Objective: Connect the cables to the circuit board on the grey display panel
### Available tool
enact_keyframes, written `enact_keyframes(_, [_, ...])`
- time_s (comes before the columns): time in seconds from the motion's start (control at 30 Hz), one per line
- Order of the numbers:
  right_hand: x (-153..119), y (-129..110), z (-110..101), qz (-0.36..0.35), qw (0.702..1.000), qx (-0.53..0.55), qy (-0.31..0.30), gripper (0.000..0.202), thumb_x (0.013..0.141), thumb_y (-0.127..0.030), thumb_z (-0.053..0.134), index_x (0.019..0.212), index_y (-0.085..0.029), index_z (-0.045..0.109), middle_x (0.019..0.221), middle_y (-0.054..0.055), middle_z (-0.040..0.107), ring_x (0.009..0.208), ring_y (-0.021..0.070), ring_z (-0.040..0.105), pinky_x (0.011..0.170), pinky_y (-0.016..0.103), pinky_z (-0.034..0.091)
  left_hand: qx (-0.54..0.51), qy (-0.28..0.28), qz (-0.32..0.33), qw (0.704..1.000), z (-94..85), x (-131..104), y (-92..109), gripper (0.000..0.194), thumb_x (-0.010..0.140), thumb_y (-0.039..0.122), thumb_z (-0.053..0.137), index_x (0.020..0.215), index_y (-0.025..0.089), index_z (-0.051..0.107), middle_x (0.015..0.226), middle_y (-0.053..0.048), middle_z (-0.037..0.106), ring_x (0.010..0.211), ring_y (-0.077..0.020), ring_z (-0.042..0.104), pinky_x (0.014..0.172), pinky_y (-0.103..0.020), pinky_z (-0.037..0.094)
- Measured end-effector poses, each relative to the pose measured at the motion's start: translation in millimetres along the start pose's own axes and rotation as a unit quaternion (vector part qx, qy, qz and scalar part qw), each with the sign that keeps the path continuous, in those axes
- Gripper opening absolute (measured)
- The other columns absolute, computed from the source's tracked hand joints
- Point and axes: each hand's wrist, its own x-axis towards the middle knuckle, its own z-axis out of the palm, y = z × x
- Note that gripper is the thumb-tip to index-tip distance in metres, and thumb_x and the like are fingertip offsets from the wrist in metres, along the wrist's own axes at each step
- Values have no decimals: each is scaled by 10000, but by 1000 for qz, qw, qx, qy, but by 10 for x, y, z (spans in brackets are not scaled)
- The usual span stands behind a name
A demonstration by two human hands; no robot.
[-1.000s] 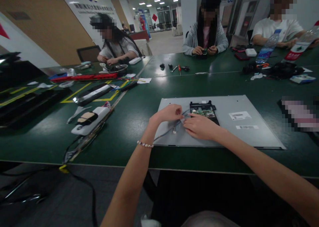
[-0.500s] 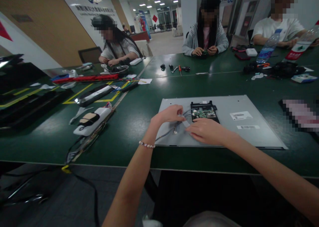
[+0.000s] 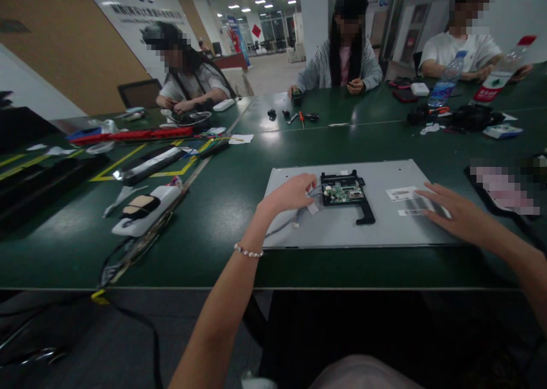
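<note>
A flat grey panel (image 3: 316, 234) lies on the green table before me. On it sits a green circuit board (image 3: 345, 192) in a black plastic frame (image 3: 366, 213) with an arm reaching toward me. My left hand (image 3: 291, 194) is closed on a bundle of grey cables (image 3: 315, 192) at the board's left side; its fingertips are partly hidden. A pale tag (image 3: 313, 208) hangs from the cables just under those fingers. My right hand (image 3: 455, 213) is open, fingers spread, over the panel's right part beside a white label (image 3: 401, 193). Nothing shows in it.
Right of the panel lies a dark-edged, blurred-out device (image 3: 504, 191). A white device with a black strap (image 3: 147, 209) rests to the left. Small tools, including an orange screwdriver (image 3: 301, 119), lie farther back. Bottles (image 3: 447, 81) stand at the back right. Several people sit opposite.
My right hand has left the cables beside the board and moved right across the panel, opening. The black frame's arm is now uncovered. My left hand stays at the cables.
</note>
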Motion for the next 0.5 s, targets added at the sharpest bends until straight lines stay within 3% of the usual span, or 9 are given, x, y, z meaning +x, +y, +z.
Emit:
enact_keyframes(0.27, [-79,-18,167,-1,999,-35,-19,571,978,-471,336,1492,-232,402,1592,81,302,1446,337,284,1148,569,301,-38,99,-16,994,-72,-4,63,120,821,160,527,937,173,556,880,-37,602,777,-149,568,725,-280,433])
enact_keyframes(0.5, [-88,-98,117,3,1000,-20,-2,563,965,-472,343,1494,-286,397,1576,51,338,1427,339,324,1132,587,327,-32,90,-38,995,-131,-37,-7,189,829,151,528,988,166,629,939,-52,605,780,-143,568,766,-281,450])
